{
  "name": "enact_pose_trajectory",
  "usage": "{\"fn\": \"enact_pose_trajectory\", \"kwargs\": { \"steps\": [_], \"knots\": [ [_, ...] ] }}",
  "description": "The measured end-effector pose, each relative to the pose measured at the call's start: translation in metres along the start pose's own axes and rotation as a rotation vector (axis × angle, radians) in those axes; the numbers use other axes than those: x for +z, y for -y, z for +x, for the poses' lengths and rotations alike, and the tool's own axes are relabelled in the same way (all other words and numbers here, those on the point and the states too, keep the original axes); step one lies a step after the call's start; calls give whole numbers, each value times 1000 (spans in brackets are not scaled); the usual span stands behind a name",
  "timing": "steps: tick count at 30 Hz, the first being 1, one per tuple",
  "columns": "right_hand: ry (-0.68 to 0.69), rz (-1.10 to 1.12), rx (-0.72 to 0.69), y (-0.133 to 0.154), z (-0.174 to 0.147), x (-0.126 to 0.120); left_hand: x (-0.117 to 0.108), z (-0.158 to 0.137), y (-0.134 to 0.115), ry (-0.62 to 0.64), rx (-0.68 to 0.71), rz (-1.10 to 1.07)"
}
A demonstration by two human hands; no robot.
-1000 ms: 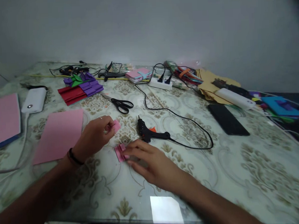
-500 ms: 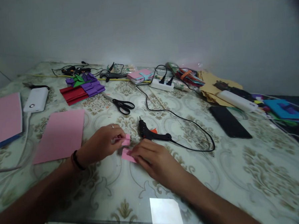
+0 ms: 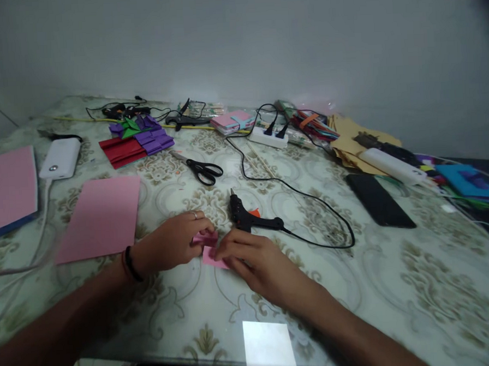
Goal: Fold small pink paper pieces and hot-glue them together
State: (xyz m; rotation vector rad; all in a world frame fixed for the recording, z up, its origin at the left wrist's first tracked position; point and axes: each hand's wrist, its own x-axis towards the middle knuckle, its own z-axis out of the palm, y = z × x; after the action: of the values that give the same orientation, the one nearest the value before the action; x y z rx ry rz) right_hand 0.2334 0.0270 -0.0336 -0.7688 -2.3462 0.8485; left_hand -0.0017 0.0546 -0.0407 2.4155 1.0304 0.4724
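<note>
My left hand point(image 3: 177, 238), fingers closed, pinches a small pink paper piece point(image 3: 208, 239) near the middle of the table. Just in front of it lies another small pink paper piece point(image 3: 214, 259), gripped at its right side between the fingertips of my right hand point(image 3: 256, 259). The two pieces are close together; whether they touch I cannot tell. Beyond my right hand rests a black glue gun point(image 3: 246, 215) with an orange trigger, its nozzle pointing away. Black-handled scissors point(image 3: 203, 170) lie farther back. A large pink sheet point(image 3: 101, 218) is left of my left hand.
A white power bank point(image 3: 60, 159) and a stack of pink sheets point(image 3: 9, 187) are at the left. Folded red paper point(image 3: 122, 151) and purple paper point(image 3: 154, 141) sit behind. The glue gun's cord loops right towards a power strip point(image 3: 269, 137). A black phone point(image 3: 379, 200) lies at right.
My left hand has lowered its pink piece towards the one in my right hand, narrowing the gap between them. My right hand has barely moved; the view has shifted slightly.
</note>
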Motion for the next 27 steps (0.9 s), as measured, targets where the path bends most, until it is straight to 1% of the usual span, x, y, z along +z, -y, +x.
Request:
{"fn": "enact_pose_trajectory", "kwargs": {
  "steps": [2,6,9,12,16,19,23,27],
  "knots": [
    [32,10,10,1,0,0,0,-1,1,-20,1,0],
    [142,-29,12,1,-2,5,0,-1,6,-87,-8,7],
    [167,-53,31,0,-3,9,-1,1,5,-136,-17,5],
    [126,-43,49,0,-3,9,-4,3,0,-226,-34,-18],
    [7,13,49,5,0,3,-10,5,-8,-332,-49,-71],
    [-56,52,55,8,0,0,-11,4,-12,-379,-23,-103],
    [-121,88,60,8,0,-1,-9,1,-14,-419,13,-62],
    [-195,130,16,8,0,-3,-7,0,-12,-444,27,-34]
  ]
}}
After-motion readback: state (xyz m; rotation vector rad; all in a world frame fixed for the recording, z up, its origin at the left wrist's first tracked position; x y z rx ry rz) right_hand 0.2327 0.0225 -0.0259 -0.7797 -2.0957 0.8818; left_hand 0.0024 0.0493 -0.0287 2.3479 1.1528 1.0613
